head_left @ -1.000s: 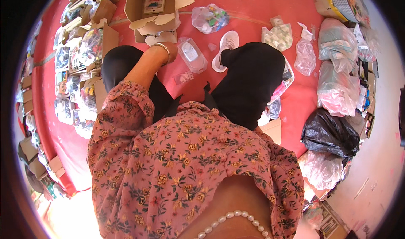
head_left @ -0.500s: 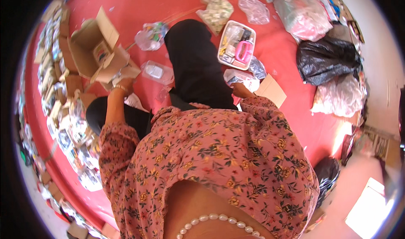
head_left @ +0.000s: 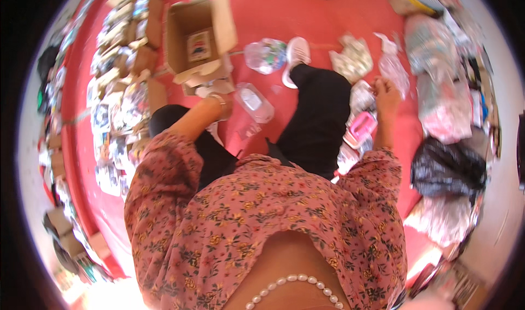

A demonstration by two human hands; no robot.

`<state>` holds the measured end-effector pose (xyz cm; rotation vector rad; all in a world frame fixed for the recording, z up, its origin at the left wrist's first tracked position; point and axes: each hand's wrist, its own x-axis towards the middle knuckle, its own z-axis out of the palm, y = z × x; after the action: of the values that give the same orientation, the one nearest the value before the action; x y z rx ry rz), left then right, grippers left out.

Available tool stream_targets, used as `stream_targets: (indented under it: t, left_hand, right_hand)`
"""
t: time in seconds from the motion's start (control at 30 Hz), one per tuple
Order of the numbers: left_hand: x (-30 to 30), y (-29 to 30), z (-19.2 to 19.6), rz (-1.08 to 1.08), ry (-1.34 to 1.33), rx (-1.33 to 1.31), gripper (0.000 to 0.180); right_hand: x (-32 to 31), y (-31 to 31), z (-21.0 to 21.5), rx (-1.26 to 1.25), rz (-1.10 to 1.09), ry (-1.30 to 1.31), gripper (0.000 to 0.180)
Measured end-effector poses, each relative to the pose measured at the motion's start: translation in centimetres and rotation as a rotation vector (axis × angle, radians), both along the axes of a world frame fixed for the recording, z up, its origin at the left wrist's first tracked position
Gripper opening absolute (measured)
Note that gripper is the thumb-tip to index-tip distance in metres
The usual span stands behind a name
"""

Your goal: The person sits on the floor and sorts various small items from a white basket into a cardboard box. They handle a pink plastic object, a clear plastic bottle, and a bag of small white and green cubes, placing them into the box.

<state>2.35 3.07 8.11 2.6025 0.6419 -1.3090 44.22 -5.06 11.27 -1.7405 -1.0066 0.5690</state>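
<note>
"While both hands are out over the red floor [head_left: 262,6], what lies nearest?"

"A pink plastic piece [head_left: 363,125], just beside the right leg [head_left: 317,110]. Past it is the right hand [head_left: 387,95], fingers loosely bent; blur keeps me from telling whether that grip is apart or together."

"And the left hand [head_left: 220,107]?"

"It meets the near flap [head_left: 213,84] of the cardboard box; the fingertips are hidden, so I can't say whether its grip is clamped on the flap or only rests there. A clear plastic package [head_left: 255,103] lies slantwise just to its right."

"Which way is the cardboard box [head_left: 180,42] from that grip?"

"Ahead and slightly left on the floor, long axis running away from the person. The left hand is far nearer than the right."

"Its looks?"

"Plain brown, open-topped, flaps spread, with a flat printed card [head_left: 199,46] inside."
</note>
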Motion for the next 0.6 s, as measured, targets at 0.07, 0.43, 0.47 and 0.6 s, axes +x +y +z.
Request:
stream_targets:
  t: [0.07, 0.43, 0.47, 0.6]
  left_hand:
    - [-1.1, 0.1, -1.7, 0.23, 0.061, 0.0, 0.024]
    - [-0.2, -1.9, -0.8, 0.342, -0.128, -0.226, 0.021]
    - [-0.4, -1.4, -0.4, 0.369, -0.11, -0.19, 0.021]
    - [-1.0, -1.0, -0.7, 0.499, -0.133, -0.111, 0.02]
  right_hand:
    - [-6.0, 5.0, 5.6, 0.072, 0.24, -0.031, 0.019]
    - [-24.2, 15.4, -12.9, -0.768, 0.998, -0.932, 0.023]
    - [-24.4, 14.7, -17.7, -0.787, 0.993, -0.814, 0.025]
    - [-25.5, 10.2, -29.0, -0.911, 0.744, -0.487, 0.038]
